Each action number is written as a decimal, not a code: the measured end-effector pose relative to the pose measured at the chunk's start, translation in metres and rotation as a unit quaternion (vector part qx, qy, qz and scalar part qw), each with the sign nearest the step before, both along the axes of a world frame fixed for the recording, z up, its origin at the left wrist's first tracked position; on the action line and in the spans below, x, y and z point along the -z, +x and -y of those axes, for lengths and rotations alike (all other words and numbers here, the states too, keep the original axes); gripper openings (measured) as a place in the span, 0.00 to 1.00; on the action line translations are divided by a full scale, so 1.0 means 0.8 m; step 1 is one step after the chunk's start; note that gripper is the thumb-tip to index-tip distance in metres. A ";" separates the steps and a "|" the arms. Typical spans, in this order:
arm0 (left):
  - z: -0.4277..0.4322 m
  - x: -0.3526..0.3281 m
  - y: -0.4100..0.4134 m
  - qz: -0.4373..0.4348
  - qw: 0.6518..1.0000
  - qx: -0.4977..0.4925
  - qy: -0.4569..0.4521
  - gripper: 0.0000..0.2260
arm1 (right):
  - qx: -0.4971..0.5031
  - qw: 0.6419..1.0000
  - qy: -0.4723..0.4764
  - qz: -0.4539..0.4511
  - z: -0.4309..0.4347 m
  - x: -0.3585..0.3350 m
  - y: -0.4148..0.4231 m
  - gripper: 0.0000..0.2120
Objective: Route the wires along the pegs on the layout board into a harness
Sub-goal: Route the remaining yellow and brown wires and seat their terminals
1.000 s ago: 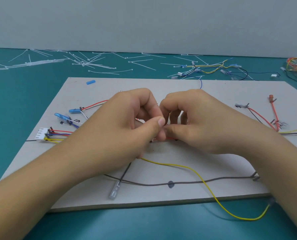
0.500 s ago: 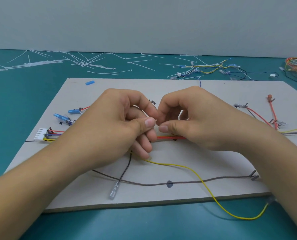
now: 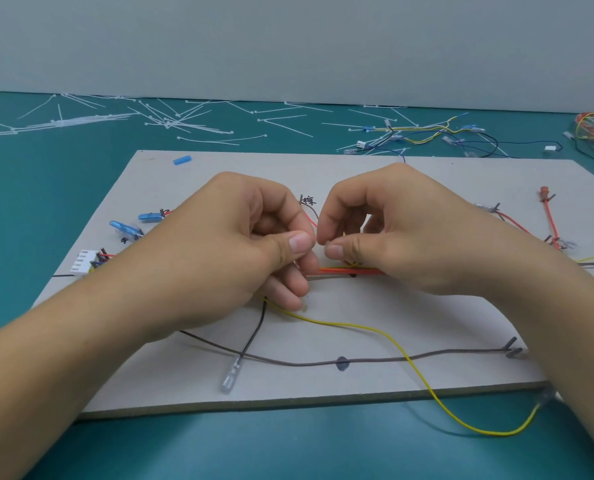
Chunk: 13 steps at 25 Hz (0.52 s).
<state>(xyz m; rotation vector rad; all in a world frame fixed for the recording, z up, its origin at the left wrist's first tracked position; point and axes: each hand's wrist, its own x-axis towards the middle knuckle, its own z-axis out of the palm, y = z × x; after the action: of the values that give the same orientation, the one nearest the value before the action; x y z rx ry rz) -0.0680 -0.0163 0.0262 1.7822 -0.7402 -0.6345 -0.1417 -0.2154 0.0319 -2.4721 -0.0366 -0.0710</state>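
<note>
Wires (image 3: 351, 271) in red, orange and yellow lie bunched mid layout board (image 3: 462, 323), between left hand (image 3: 226, 251) and right hand (image 3: 403, 237), both curled thumb-to-forefinger just above (pinching a strand or tie, I cannot tell), seemingly to keep the run gathered.

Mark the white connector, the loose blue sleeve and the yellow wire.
white connector (image 3: 82, 263): head view, middle of its housing.
blue sleeve (image 3: 182, 160): head view, its middle.
yellow wire (image 3: 358, 326): head view, stretch on the board.

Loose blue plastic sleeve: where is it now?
The loose blue plastic sleeve lies near the far-left corner of the grey layout board in the head view, beyond the left hand.
</note>
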 end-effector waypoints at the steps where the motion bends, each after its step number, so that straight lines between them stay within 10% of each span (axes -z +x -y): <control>1: -0.001 -0.001 0.001 0.005 1.000 -0.002 0.003 0.09 | 0.002 1.000 -0.002 -0.004 0.000 0.000 0.000 0.07; 13: -0.001 0.001 0.006 0.007 1.000 -0.010 -0.022 0.10 | 0.014 0.999 -0.027 -0.011 -0.003 0.001 -0.001 0.08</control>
<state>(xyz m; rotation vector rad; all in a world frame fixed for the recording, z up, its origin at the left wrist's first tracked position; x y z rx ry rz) -0.0630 -0.0159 0.0250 1.7541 -0.7387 -0.5886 -0.1426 -0.2133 0.0313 -2.5284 0.0058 -0.0550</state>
